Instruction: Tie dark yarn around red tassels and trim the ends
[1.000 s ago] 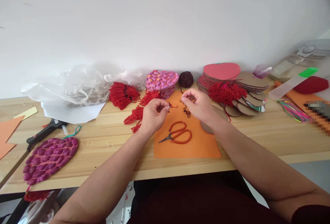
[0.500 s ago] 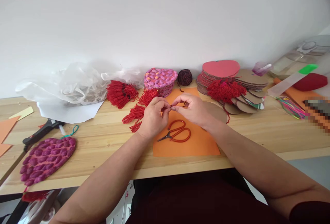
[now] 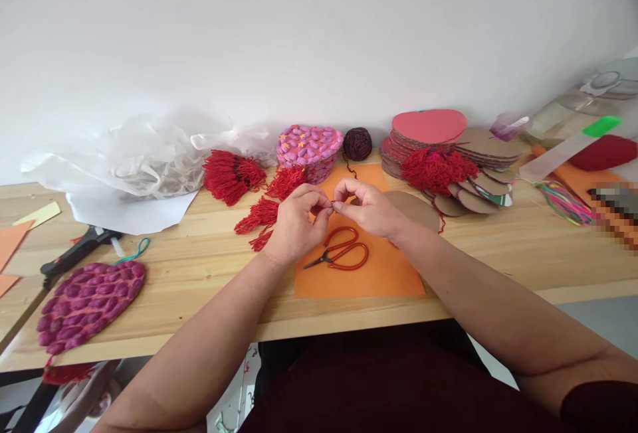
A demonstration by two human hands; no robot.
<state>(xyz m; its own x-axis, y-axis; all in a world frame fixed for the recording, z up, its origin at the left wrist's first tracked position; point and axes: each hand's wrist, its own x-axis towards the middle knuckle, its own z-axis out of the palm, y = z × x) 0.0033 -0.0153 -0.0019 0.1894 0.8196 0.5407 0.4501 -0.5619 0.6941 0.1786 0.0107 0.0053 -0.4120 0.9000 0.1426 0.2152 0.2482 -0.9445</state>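
Note:
My left hand [image 3: 302, 222] and my right hand [image 3: 366, 209] meet fingertip to fingertip above an orange sheet [image 3: 389, 277]. Both are pinched closed; the bit between their fingertips is too small to make out, with dark yarn seen near them a moment ago. Red-handled scissors [image 3: 346, 249] lie on the sheet just below the hands. Behind them sits a ball of dark yarn [image 3: 357, 144], its loose strand trailing forward. Red yarn tassels [image 3: 256, 215] lie left of my left hand. A round piece of cardboard [image 3: 413, 210] is partly under my right forearm.
Decorated hearts [image 3: 310, 146] are stacked at the back. Cardboard pieces [image 3: 428, 126] and a red yarn bunch [image 3: 438, 169] stand right of them. Plastic bags [image 3: 149, 154], a glue gun [image 3: 80, 247] and a purple heart [image 3: 92, 303] are at left. Coloured strings [image 3: 563, 204] lie at right.
The view has shifted slightly. My hands remain together, and the dark strand visible beside my right fingers earlier is no longer clearly seen there.

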